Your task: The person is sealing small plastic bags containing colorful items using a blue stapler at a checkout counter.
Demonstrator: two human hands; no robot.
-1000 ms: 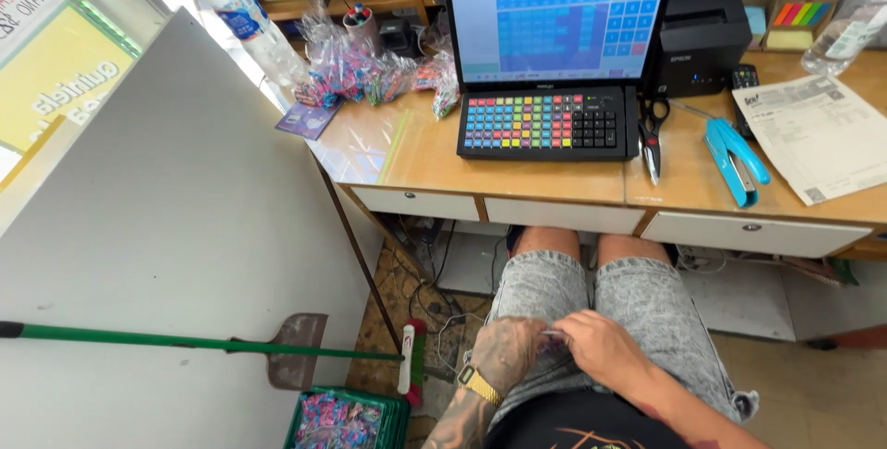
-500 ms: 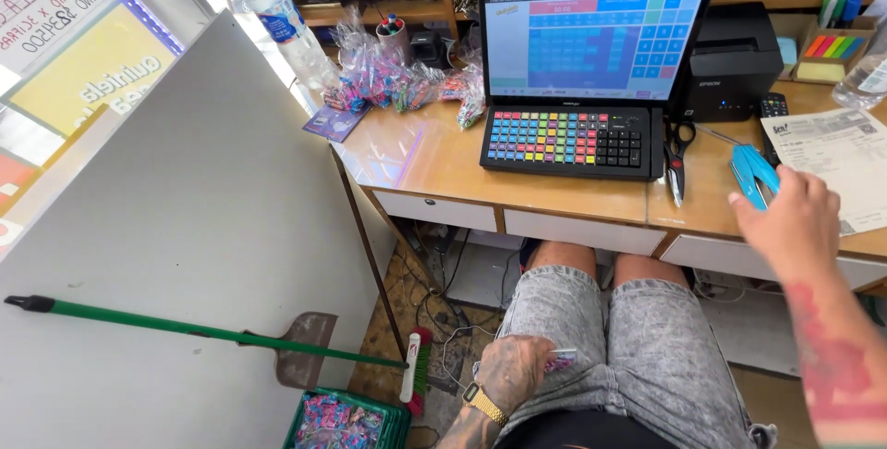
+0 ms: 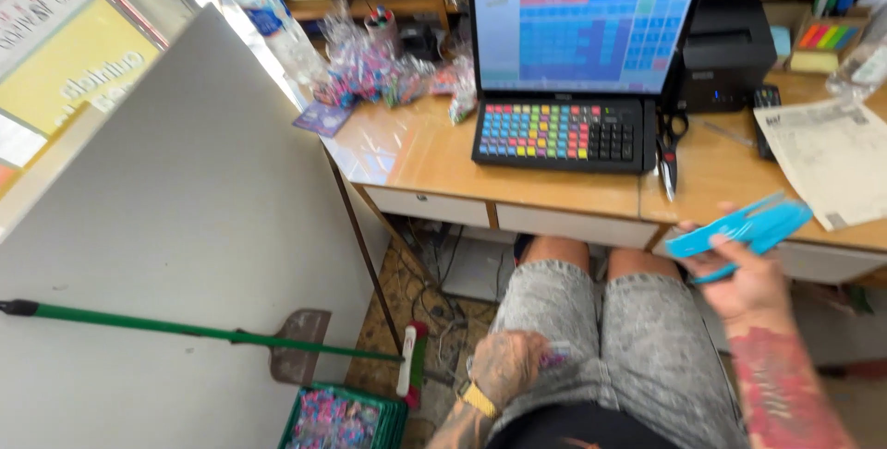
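Left hand (image 3: 506, 368) resting on the lap, grip closed around a small pinkish item (image 3: 557, 354), too blurred to tell what. Right hand (image 3: 747, 278) raised, grip grasping a blue stapler (image 3: 739, 225) just before the counter (image 3: 554, 186) edge. Farther off, scissors (image 3: 669, 139) beside a colourful keyboard (image 3: 559, 132).

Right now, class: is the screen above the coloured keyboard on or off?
On. The screen glows with a grid of blue, pink and green tiles above the keyboard.

The keyboard (image 3: 559, 133) sits on the desk (image 3: 434, 167) before the screen (image 3: 582, 33); scissors (image 3: 669, 146) lie right of it, paper (image 3: 832, 167) farther right.
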